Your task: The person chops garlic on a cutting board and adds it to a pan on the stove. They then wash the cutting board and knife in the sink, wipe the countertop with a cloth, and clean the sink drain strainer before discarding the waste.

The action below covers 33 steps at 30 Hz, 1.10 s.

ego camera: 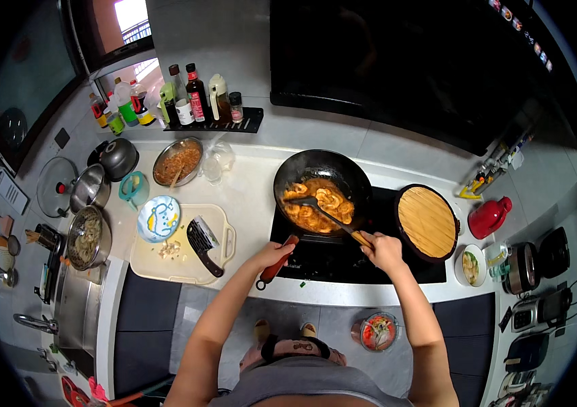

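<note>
A black wok (354, 175) stands on the black cooktop (339, 264), with shrimp in a reddish-brown sauce (336, 198) at its bottom. Around the wok's red-brown handle (274, 268) my left hand (274, 254) is closed. My right hand (382, 250) grips the wooden handle of a spatula (336, 221), whose black blade rests among the shrimp. Left of the wok, a cleaver with a black handle (202, 241) lies on a cream cutting board (158, 267), near small chopped pieces and a blue-and-white plate (158, 219).
A round wooden board (426, 222), a white bowl of food (470, 265) and a red jug (489, 217) are on the right. Behind the cutting board sits a steel bowl of minced food (178, 162). Bottles line a black shelf (217, 122). A waste bin (377, 331) stands on the floor.
</note>
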Each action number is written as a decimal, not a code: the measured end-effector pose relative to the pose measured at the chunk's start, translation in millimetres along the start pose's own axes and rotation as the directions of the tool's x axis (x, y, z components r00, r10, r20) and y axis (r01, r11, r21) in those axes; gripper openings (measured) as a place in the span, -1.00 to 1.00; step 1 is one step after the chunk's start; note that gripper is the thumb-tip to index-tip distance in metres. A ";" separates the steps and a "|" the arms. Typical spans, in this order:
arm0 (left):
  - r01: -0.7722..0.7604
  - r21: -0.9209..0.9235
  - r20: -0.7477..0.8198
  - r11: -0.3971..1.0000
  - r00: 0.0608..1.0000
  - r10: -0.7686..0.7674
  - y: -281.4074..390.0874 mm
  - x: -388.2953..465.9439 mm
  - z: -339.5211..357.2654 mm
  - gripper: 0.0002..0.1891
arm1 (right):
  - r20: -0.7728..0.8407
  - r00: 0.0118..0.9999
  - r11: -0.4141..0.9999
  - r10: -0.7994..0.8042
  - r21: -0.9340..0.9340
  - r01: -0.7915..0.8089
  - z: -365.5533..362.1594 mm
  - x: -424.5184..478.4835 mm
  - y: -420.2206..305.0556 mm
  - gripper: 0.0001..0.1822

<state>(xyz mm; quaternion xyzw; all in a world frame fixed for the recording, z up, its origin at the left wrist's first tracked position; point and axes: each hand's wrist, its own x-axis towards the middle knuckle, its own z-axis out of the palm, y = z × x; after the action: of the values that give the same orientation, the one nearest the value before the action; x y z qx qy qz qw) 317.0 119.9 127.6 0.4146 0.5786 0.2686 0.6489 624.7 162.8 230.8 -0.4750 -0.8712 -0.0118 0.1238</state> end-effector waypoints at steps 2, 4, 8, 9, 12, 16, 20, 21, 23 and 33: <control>0.002 0.005 -0.010 1.000 1.000 -0.002 -5.4 5.4 -2.6 -0.49 | 0.024 1.000 0.997 0.007 -0.082 -0.005 -32.0 -16.3 -12.4 -0.59; -0.008 -0.008 -0.008 1.000 1.000 0.008 -10.3 10.3 -5.8 -0.50 | 0.038 0.999 0.989 0.032 -0.143 -0.026 -65.7 -29.0 -22.1 -0.61; 0.004 -0.013 -0.018 1.000 1.000 -0.004 -13.6 4.0 -12.5 -0.52 | 0.224 0.966 0.973 0.126 -0.218 -0.077 -98.8 -28.2 -37.9 -0.67; -0.006 -0.005 -0.048 1.000 0.999 0.005 -18.1 -0.6 -18.7 -0.53 | 0.289 0.947 0.973 0.142 -0.218 -0.079 -95.5 -20.6 -42.2 -0.68; -0.064 0.004 -0.015 0.998 0.998 0.064 -7.4 11.6 -0.6 -0.53 | 0.231 0.946 0.957 0.226 -0.232 -0.172 -58.3 -7.0 -26.6 -0.75; -0.039 -0.005 -0.036 0.999 0.999 0.039 -5.5 6.7 -3.8 -0.52 | 0.017 0.965 0.962 0.262 -0.083 -0.260 -19.9 5.9 -21.1 -0.78; -0.010 -0.004 -0.036 1.000 0.999 0.010 -8.7 1.9 -9.7 -0.50 | 0.057 0.921 0.915 0.384 0.112 -0.389 -12.4 9.6 7.1 -0.76; -0.013 0.003 -0.020 1.000 1.000 0.013 -8.0 5.8 -7.3 -0.50 | -0.035 0.948 0.944 0.318 0.103 -0.313 3.6 5.2 30.7 -0.75; -0.002 0.014 -0.024 1.000 1.000 0.002 -16.7 8.8 -13.6 -0.49 | 0.449 0.719 0.474 0.531 0.545 -0.691 8.1 19.4 29.7 -0.74; -0.011 0.029 0.001 1.000 1.000 0.011 -3.4 5.2 -5.3 -0.49 | 0.347 0.864 0.581 0.366 0.640 -0.503 63.6 20.8 -21.0 -0.69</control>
<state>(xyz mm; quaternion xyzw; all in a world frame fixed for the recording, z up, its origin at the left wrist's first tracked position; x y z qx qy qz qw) 312.3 123.7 122.1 0.4273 0.5801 0.2635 0.6414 583.5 177.3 175.9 -0.5871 -0.6696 0.3988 0.2188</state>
